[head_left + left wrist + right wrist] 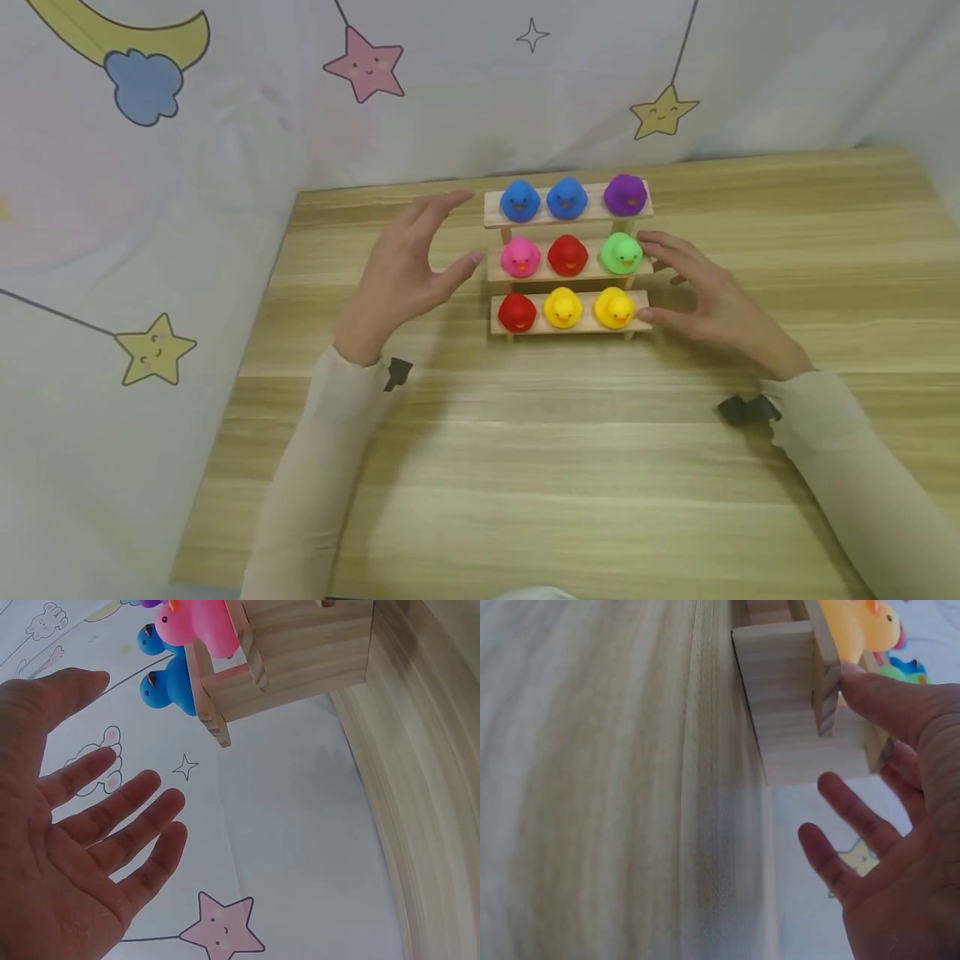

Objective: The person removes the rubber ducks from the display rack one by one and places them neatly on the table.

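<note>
A three-step wooden stand (570,327) holds rubber ducks in rows of three. On the top step are two blue ducks (567,199) and a purple duck (626,195). The middle step carries a pink duck (521,257), a red duck (567,256) and a green duck (621,253). Below them sit another red duck (517,312) and two yellow ducks (562,308). My left hand (401,271), fingers spread, hovers left of the stand, apart from it. At the stand's right end, my right hand (712,304) has its thumb (881,697) against the lowest step's edge, other fingers loosely extended.
The stand is towards the back of a wood-grain table (540,483). Behind and to the left hangs a pale cloth (465,100) printed with stars and a moon. Small dark mounts (750,410) show at both wrists. A white rounded edge (536,593) shows at the bottom.
</note>
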### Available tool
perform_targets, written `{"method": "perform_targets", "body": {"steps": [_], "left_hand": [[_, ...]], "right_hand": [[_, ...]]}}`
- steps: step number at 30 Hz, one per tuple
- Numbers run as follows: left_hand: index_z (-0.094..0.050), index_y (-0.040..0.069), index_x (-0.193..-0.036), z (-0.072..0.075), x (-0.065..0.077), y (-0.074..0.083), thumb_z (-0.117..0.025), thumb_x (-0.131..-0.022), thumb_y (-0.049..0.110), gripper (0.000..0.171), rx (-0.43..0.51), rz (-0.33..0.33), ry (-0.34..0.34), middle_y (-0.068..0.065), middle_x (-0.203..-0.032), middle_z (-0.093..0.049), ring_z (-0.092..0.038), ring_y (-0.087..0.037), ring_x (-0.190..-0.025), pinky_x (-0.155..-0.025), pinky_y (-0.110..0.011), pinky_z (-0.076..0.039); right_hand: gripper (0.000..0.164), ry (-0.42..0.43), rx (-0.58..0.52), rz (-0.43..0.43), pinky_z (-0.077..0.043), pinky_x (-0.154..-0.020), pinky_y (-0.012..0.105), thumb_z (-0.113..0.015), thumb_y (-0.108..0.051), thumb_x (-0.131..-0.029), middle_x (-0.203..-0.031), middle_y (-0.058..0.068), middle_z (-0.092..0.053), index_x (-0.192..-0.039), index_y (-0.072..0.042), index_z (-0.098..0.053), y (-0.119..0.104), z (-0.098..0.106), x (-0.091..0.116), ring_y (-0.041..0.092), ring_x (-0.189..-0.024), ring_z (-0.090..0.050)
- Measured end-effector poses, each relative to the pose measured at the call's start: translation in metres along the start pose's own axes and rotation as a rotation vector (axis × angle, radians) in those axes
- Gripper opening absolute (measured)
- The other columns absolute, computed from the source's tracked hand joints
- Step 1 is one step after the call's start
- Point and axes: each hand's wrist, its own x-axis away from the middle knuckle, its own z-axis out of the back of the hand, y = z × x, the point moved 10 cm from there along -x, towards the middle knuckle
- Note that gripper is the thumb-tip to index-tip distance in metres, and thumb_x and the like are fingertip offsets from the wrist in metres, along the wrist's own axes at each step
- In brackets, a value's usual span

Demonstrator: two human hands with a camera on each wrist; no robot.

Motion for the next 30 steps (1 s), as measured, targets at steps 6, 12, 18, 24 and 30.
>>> {"method": "perform_targets", "body": {"steps": [6,12,18,24,30], "left_hand": [[-0.058,0.009,-0.151,-0.008,-0.007,0.005,-0.079,-0.098,0.029,0.061,0.079,-0.025,0.004,-0.010,-0.150,-0.065,-0.065,-0.030,-0.124,-0.107,-0.047,-0.055],[-0.064,0.006,-0.143,-0.023,-0.004,0.010,-0.079,-0.097,0.022,0.051,0.136,-0.053,-0.009,-0.011,-0.140,-0.071,-0.066,-0.028,-0.119,-0.104,-0.043,-0.057],[-0.065,0.005,-0.141,-0.036,-0.005,0.017,-0.079,-0.097,0.018,0.048,0.164,-0.074,-0.054,-0.011,-0.137,-0.073,-0.068,-0.029,-0.120,-0.102,-0.039,-0.059],[-0.066,0.005,-0.141,-0.044,-0.004,0.019,-0.082,-0.096,0.019,0.050,0.187,-0.052,-0.099,-0.012,-0.134,-0.072,-0.069,-0.030,-0.114,-0.097,-0.039,-0.061],[-0.066,0.004,-0.140,-0.048,-0.007,0.022,-0.083,-0.095,0.020,0.051,0.191,-0.062,-0.093,-0.010,-0.128,-0.075,-0.068,-0.027,-0.105,-0.091,-0.042,-0.062]], "right_hand": [[0.095,0.026,-0.015,0.028,-0.047,-0.104,0.017,-0.091,-0.011,-0.086,-0.177,-0.005,-0.033,-0.165,-0.032,-0.042,-0.003,0.000,-0.001,0.015,-0.147,-0.049],[0.094,0.034,-0.035,0.043,-0.045,-0.104,0.014,-0.091,-0.008,-0.085,-0.177,-0.005,-0.034,-0.164,-0.029,-0.044,-0.003,-0.004,0.001,0.001,-0.146,-0.046],[0.096,0.053,-0.034,0.053,-0.043,-0.105,0.009,-0.091,-0.005,-0.084,-0.176,-0.002,-0.036,-0.164,-0.029,-0.045,-0.003,-0.003,0.004,-0.008,-0.130,-0.051],[0.095,0.046,-0.021,0.059,-0.045,-0.105,0.011,-0.090,-0.005,-0.084,-0.176,0.002,-0.036,-0.164,-0.028,-0.044,-0.005,-0.004,0.004,-0.005,-0.132,-0.051],[0.099,0.045,-0.001,0.055,-0.046,-0.102,0.010,-0.090,-0.004,-0.084,-0.177,-0.002,-0.033,-0.166,-0.029,-0.041,-0.006,0.000,0.003,-0.004,-0.126,-0.054]]}}
